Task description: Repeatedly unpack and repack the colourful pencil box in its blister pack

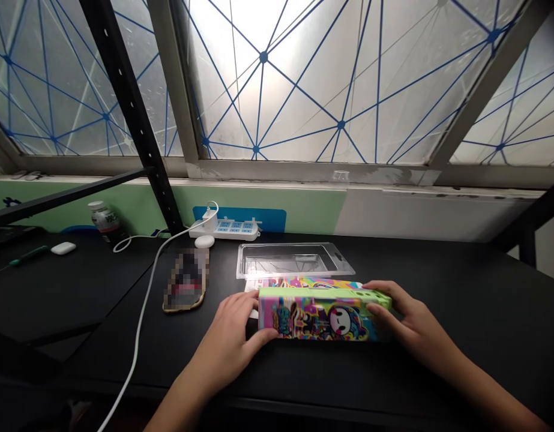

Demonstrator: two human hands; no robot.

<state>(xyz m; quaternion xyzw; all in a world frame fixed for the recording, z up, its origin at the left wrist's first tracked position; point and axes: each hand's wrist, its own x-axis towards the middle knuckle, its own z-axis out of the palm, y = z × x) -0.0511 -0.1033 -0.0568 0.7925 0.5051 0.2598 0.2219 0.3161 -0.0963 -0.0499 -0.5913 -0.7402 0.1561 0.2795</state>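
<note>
A long colourful cartoon-printed box (319, 313) stands on its long side on the black table (461, 300). My left hand (234, 330) grips its left end, thumb on the front, fingers behind. Around the right end wraps my right hand (405, 318), fingers over the top. Just behind the box lies a printed card (304, 281), partly hidden by it.
A clear plastic blister tray (290, 260) lies behind the box. A phone (186, 280) with a white cable (141, 324) lies to the left. At the wall are a power strip (227, 227), a white puck (204, 241), a bottle (104, 219) and an earbud case (63, 248).
</note>
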